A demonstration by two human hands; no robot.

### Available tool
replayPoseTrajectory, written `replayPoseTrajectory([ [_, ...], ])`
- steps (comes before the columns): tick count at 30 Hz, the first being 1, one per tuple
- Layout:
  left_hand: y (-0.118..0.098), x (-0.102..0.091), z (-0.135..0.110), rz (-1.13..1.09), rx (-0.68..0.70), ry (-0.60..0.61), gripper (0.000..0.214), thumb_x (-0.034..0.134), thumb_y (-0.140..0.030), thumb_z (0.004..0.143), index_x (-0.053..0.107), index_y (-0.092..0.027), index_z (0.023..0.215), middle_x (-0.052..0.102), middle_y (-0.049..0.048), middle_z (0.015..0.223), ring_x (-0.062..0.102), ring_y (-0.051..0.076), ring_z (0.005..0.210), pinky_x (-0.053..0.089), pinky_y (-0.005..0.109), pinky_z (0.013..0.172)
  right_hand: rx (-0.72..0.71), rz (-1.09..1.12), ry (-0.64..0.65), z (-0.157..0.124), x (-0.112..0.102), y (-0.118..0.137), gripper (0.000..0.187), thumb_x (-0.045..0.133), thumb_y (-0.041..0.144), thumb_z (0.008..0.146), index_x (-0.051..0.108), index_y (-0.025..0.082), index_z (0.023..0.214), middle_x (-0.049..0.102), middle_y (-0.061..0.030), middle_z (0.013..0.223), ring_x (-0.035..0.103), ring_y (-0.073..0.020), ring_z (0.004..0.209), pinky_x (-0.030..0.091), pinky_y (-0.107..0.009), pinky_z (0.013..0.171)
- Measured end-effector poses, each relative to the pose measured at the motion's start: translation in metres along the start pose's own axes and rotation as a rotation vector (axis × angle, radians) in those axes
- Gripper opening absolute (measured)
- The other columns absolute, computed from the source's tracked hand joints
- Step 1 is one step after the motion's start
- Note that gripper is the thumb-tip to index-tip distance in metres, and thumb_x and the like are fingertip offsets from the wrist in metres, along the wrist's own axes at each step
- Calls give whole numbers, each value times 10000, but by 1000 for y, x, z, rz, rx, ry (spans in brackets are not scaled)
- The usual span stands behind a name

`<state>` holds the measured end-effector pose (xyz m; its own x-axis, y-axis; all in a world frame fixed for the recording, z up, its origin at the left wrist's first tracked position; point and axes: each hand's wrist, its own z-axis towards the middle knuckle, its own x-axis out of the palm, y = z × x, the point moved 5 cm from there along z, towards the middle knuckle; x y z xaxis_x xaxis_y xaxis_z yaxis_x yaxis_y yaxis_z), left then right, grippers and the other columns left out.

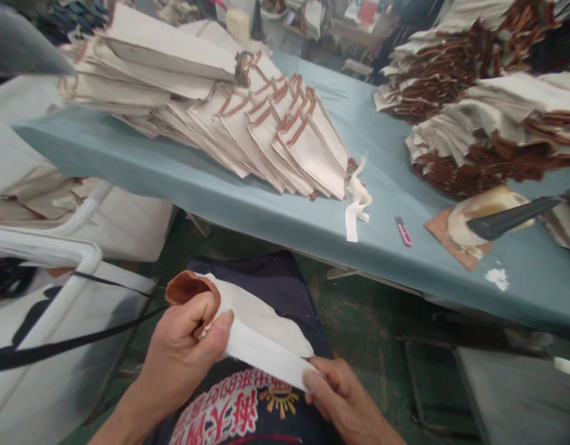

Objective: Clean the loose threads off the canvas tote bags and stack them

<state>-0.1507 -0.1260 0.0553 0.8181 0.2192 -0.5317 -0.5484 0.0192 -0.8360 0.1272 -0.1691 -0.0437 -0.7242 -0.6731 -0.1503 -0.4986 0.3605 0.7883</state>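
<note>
Over my lap, my left hand (189, 337) is closed on a cream fabric piece (261, 312) whose rolled end is brown (187, 289). A flat white strip (268, 357) runs along the near edge of this fabric, from my left thumb to my right hand (331, 386). The fingers of my right hand pinch the strip's far end, and the fabric's corner lies close by. Whether the strip is fastened to the fabric I cannot tell. Below both hands is a dark apron (220, 408) with red and white lettering and a sun print.
Ahead stands a blue-green table (381, 161). It bears a stack of cream fabric pieces with brown trim (266, 136), loose white strips (354, 210), pink thread snips (404, 232) and a glue container with a black-handled brush (479, 222). Brown-edged bundles (488, 136) lie right; a white bin (122, 222) stands left.
</note>
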Motion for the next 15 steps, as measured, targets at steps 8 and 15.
replayPoseTrajectory([
  [8,2,12,6,-127,-24,144,384,552,-306,885,260,-289,636,240,-99,565,250,103,462,223,255,438,16,48,-12,6,-16,-13,850,406,1035,960,477,236,680,443,33,645,412,-140,636,348,-285,627],
  [15,15,1,-5,-114,-5,60,454,597,-317,942,249,-265,655,242,-88,581,273,113,478,289,267,486,44,-145,-310,24,-72,-26,664,509,850,1044,624,220,869,600,3,755,550,-189,715,411,-329,703],
])
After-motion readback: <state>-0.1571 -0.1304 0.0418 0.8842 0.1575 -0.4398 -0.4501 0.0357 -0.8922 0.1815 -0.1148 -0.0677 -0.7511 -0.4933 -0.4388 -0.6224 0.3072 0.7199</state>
